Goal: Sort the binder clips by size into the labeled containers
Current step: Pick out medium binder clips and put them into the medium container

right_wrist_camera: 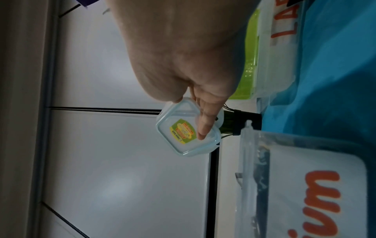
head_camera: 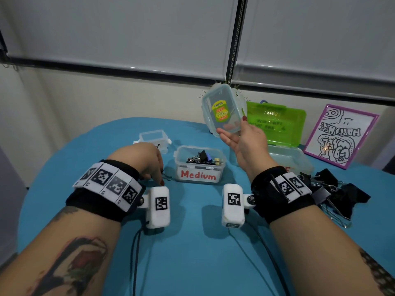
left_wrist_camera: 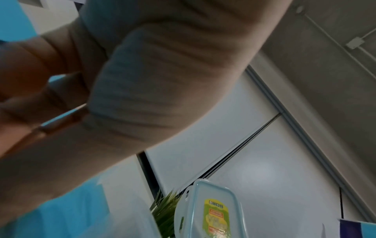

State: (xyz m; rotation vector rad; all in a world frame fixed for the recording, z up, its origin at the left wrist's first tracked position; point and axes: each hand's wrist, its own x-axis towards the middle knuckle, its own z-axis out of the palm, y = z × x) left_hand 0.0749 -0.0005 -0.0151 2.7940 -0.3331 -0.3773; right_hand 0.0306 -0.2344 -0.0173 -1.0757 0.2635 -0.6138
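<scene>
My right hand (head_camera: 232, 127) is raised over the table and holds a clear plastic lid (head_camera: 220, 103) with a yellow-green sticker, thumb on its right rim and fingers under it. The right wrist view shows the same lid (right_wrist_camera: 183, 128) against my fingers. Below it stands the open "Medium" container (head_camera: 199, 165) with several binder clips inside. My left hand (head_camera: 160, 174) is curled down on the blue table and pinches a small binder clip (head_camera: 168, 177) left of that container. Behind this hand sits the clear small container (head_camera: 152, 138). A pile of large black binder clips (head_camera: 333, 189) lies at the right.
The clear large container (head_camera: 297, 159) with its green lid (head_camera: 277, 122) standing open is at the back right. A purple-framed drawing (head_camera: 339, 135) leans beside it. A small plant (right_wrist_camera: 231, 122) stands behind the lid. Cables run along the near table.
</scene>
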